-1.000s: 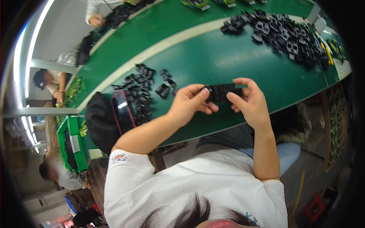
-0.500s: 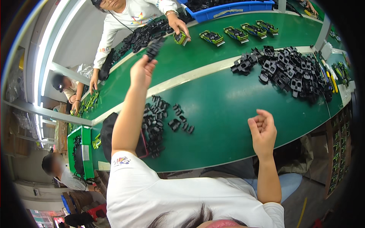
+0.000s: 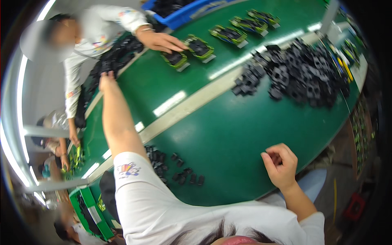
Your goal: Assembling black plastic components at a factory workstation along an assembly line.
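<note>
My left hand (image 3: 107,81) is stretched far out across the table, its fingertips closed on black plastic parts (image 3: 107,64). These parts blend into a long heap of black parts (image 3: 130,48) in front of a co-worker, so their outline is hard to make out. Over the near right of the green table (image 3: 220,139), my right hand (image 3: 281,165) hovers with loosely curled fingers. Its thumb stands apart, and nothing shows in it. Small black pieces (image 3: 156,157) lie beneath my left upper arm, with several more (image 3: 185,174) scattered beside them.
A large pile of black plastic parts (image 3: 304,75) covers the table's right side. Across a pale divider strip (image 3: 196,98), a co-worker's hand (image 3: 161,41) touches a row of green-and-black assemblies (image 3: 228,34). A blue bin (image 3: 179,18) stands behind; a green crate (image 3: 92,212) is at left.
My left hand has reached farther left and away, carrying the black parts to the far heap. The co-worker's green-and-black assembly now rests in the row. My view has tilted and shifted.
</note>
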### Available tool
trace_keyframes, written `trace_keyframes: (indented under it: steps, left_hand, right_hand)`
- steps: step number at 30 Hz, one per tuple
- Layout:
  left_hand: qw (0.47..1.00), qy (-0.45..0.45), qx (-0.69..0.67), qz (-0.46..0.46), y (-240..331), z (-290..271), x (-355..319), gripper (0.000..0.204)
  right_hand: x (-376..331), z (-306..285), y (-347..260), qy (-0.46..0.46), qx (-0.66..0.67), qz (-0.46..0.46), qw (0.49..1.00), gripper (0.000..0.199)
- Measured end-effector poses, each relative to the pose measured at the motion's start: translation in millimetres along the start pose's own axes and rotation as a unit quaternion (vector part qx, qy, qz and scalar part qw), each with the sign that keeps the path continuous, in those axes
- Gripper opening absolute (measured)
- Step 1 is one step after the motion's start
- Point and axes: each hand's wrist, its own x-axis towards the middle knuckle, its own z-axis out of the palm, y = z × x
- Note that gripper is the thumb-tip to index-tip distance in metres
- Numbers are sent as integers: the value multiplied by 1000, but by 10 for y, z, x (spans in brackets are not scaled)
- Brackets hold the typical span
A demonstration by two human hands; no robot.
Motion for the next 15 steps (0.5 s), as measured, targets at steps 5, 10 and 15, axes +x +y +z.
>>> trace_keyframes:
  steps: [5, 10, 15]
  left_hand:
    - [980, 136, 139, 46, 641, -134, -191, 30]
    - [962, -61, 263, 29, 963, -191, -1161, 25]
    - [848, -433, 305, 24, 1471, -362, -3289, 23]
  right_hand:
    - [-17, -2, -36, -20, 23, -20, 999, 10]
    - [307, -27, 2, 51, -125, -236, 962, 15]
    - [883, 35, -13, 85, -312, -263, 909, 45]
